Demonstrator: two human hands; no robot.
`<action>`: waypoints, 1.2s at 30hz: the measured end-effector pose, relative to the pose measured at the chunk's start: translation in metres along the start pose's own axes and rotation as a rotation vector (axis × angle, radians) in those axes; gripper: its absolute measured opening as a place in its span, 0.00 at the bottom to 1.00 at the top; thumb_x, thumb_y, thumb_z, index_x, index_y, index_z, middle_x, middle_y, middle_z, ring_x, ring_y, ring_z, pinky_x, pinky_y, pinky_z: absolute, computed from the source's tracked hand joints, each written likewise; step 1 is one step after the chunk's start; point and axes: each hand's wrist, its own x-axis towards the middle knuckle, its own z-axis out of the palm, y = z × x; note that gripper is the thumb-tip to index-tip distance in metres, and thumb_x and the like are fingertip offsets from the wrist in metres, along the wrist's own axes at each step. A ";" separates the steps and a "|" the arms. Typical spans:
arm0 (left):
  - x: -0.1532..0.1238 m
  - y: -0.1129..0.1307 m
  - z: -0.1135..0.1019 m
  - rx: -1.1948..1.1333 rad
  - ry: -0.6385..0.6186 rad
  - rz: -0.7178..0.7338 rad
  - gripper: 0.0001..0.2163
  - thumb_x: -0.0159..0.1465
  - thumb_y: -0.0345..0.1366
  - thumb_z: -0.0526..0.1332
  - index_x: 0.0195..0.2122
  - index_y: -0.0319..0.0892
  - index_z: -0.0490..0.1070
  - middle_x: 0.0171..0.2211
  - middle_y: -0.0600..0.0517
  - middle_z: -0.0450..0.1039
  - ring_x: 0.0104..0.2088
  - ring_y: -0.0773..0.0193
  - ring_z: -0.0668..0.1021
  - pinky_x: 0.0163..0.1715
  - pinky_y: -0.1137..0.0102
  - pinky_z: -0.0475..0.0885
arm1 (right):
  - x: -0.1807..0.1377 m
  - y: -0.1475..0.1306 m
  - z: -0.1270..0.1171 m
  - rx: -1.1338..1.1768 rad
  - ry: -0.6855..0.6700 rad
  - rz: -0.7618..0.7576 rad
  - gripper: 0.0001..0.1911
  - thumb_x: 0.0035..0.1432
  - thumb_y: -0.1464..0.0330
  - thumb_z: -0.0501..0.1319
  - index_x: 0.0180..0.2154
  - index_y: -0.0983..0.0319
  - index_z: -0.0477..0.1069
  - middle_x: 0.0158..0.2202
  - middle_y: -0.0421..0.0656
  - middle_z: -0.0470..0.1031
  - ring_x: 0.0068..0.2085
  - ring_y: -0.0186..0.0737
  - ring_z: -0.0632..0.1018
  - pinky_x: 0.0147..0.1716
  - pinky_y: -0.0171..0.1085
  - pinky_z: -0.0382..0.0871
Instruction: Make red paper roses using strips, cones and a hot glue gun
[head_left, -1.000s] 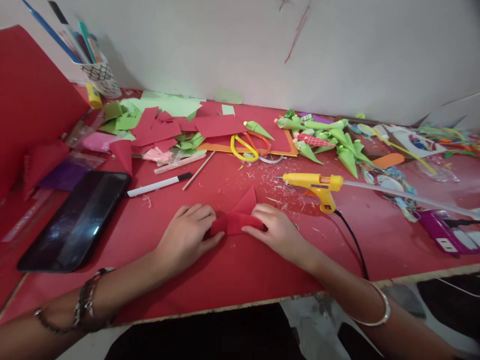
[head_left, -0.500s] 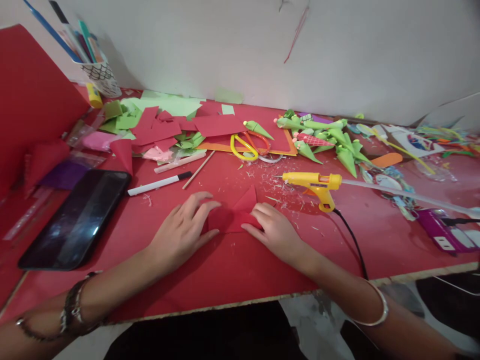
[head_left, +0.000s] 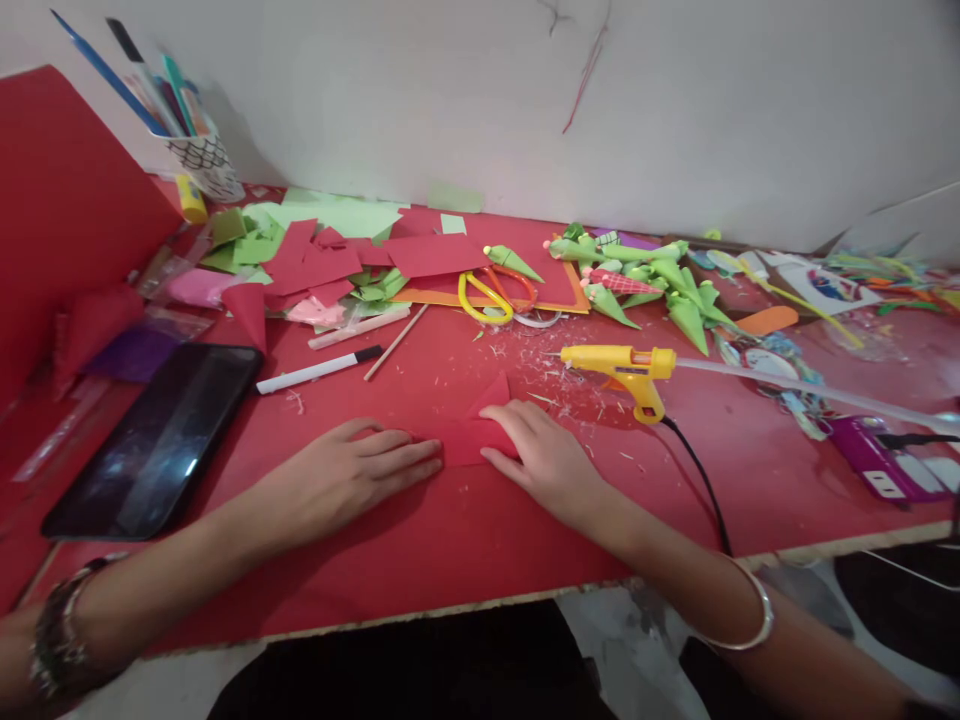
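Fingers (head_left: 401,455) of left hand (head_left: 341,480) stretched flat, palm down, pressing folded red paper (head_left: 472,438) onto red table (head_left: 465,540); right hand (head_left: 544,455) flat on the opposite edge, gripping nothing; just beyond, yellow glue gun (head_left: 622,365).

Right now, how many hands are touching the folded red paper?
2. The left hand lies flat on the left end of the folded red paper; the right hand presses its right end, near the glue gun. No other hands show.

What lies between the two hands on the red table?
Head view: a folded red paper piece lies between the left hand and right hand, both touching it.
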 end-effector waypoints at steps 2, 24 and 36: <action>-0.007 -0.001 0.002 -0.009 0.002 -0.018 0.21 0.64 0.27 0.45 0.58 0.47 0.52 0.54 0.52 0.64 0.49 0.62 0.69 0.46 0.67 0.59 | -0.002 -0.004 -0.003 -0.096 0.045 -0.055 0.20 0.57 0.70 0.53 0.52 0.64 0.59 0.45 0.51 0.66 0.46 0.46 0.67 0.44 0.44 0.64; -0.012 -0.011 0.005 -0.179 0.084 0.006 0.19 0.59 0.28 0.51 0.52 0.45 0.63 0.49 0.50 0.69 0.49 0.59 0.70 0.47 0.62 0.67 | -0.034 0.010 -0.010 0.015 0.018 -0.139 0.19 0.54 0.77 0.49 0.43 0.59 0.71 0.46 0.47 0.69 0.49 0.43 0.67 0.46 0.45 0.66; -0.015 -0.008 0.008 -0.205 0.127 -0.004 0.20 0.58 0.27 0.52 0.52 0.46 0.63 0.49 0.50 0.69 0.50 0.60 0.69 0.50 0.61 0.66 | -0.058 0.027 -0.014 -0.021 0.095 -0.074 0.17 0.51 0.77 0.51 0.41 0.61 0.71 0.46 0.48 0.69 0.46 0.44 0.69 0.44 0.47 0.67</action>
